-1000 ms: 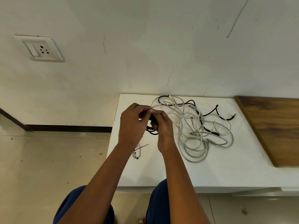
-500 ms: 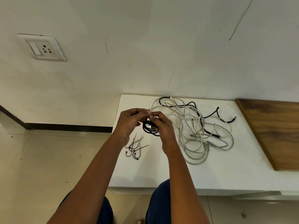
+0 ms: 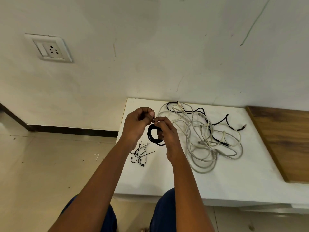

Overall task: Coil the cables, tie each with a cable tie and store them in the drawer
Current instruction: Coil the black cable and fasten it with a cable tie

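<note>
While the black coiled cable [image 3: 154, 134] hangs above the white tabletop [image 3: 184, 178], the right hand [image 3: 168, 134] curls its fingers round the coil's right side and pinches something small at the coil's twelve o'clock. The left hand [image 3: 136, 124], just at the coil's ten o'clock, has its fingers curled and its thumb and forefinger pinching the thin black cable tie [image 3: 153, 118] where the two hands meet; how far the tie goes round the coil cannot be told. At the coil's seven o'clock a small heap of spare cable ties [image 3: 141, 154] lies on the tabletop, partly under the left wrist. At its three o'clock sprawls a loose tangle of white and grey cables [image 3: 204, 143] with a black cable [image 3: 222, 120] threaded through it, reaching toward the wooden panel [image 3: 284, 141] at the tabletop's right edge. On the wall at the hands' ten o'clock, well apart, sits a white wall socket [image 3: 50, 48]. Blue-clad knees [image 3: 165, 211] show at six o'clock.
</note>
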